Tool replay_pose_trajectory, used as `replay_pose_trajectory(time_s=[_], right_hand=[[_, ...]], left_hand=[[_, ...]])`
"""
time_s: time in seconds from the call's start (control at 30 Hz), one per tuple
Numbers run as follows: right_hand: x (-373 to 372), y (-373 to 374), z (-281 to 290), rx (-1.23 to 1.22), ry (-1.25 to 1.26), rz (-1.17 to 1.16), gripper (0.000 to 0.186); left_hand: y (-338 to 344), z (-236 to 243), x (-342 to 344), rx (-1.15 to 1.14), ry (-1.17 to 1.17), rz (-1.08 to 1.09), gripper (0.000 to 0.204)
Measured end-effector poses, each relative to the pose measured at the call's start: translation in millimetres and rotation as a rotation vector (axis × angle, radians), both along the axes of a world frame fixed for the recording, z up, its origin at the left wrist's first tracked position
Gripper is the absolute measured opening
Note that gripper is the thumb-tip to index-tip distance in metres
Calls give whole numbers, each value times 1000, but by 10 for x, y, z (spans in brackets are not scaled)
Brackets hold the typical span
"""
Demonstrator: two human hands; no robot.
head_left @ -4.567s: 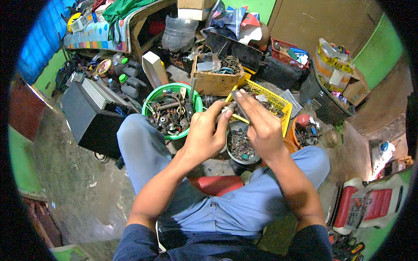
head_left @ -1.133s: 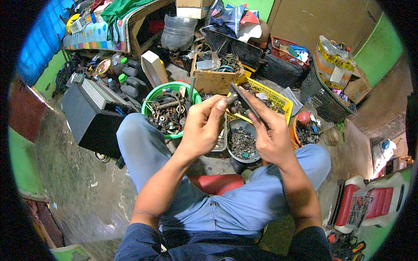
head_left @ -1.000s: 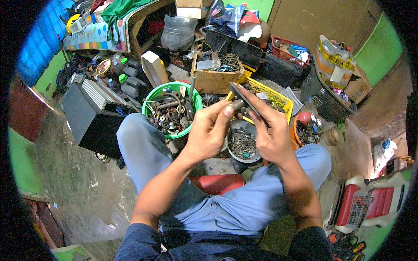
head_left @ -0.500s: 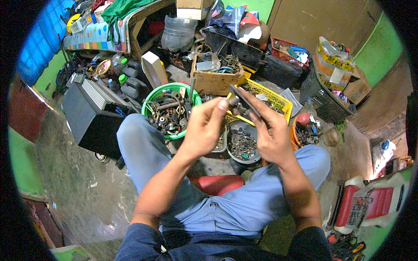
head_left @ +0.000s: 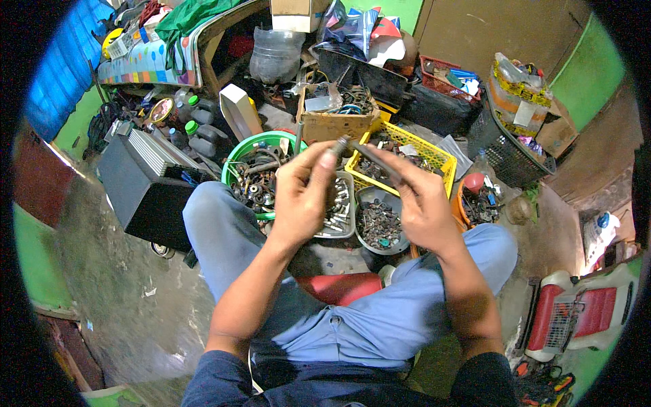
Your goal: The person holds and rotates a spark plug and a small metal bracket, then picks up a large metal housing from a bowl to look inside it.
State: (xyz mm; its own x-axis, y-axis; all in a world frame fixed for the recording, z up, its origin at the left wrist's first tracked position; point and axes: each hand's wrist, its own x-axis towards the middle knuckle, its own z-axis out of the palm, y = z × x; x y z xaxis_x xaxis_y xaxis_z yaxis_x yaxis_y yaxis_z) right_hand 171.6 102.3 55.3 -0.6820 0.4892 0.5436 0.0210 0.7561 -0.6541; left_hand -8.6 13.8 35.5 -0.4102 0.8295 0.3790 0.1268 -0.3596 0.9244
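My left hand pinches a small cylindrical metal part at chest height. My right hand grips a long, flat, dark metal bar, whose far end meets or nearly meets that part. Below my hands are a rectangular clear tray of silvery cylindrical pieces, a grey bowl of small dark parts, a green tub of mixed metal parts and a yellow crate. My fingers partly hide the held part.
My crossed legs frame the containers. A black box stands at left, a cardboard box behind, a black basket and an orange bucket at right. A red-and-white plastic item lies near the right wall.
My left hand has shifted left with the metal part. The bar's tip has moved down and left, now lying at a flatter angle. More of the clear tray shows between my hands.
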Motion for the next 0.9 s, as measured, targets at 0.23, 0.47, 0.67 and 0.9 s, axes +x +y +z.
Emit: replay_pose_trajectory(time_s=[0.23,0.47,0.67,0.9], right_hand=[[-7,-11,71,-893,396,71,37],[20,-28,68,-1032,603,214,44],[93,23,53,-1091,583,347,40],[-60,-88,150,-913,521,97,36]], left_hand=[[-53,59,65,-110,41,-51,27],[-68,48,62,-77,21,-101,25],[-64,49,77,-73,37,-118,25],[-69,7,102,-116,-74,-153,23]])
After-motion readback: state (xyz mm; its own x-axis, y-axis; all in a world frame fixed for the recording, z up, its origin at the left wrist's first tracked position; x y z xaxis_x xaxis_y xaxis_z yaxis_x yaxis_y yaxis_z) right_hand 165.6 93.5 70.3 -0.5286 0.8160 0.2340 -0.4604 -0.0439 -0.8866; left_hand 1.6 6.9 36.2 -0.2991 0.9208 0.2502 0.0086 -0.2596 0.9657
